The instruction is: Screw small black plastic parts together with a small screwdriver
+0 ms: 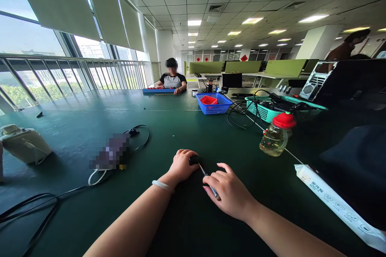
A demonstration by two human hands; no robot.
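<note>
My left hand (183, 164) is closed around a small black object (194, 160) on the dark green table. Its kind is not clear, since my fingers cover most of it. A pale bracelet circles my left wrist. In my right hand (225, 188) is a slim screwdriver (214, 192), its handle pinched between thumb and fingers and slanting down toward me. The thin metal shaft points up and left, and its tip meets or nearly meets the near right side of the black object. Whether the tip sits in a screw cannot be made out.
Right of my hands stand a red-lidded bottle (274, 140) and a white packet (334, 204). Beyond are a blue basket (214, 108), a green basket (262, 111) with cables and a computer case (319, 82). Left lie a blurred device, cables and a beige container (27, 144). A person sits opposite.
</note>
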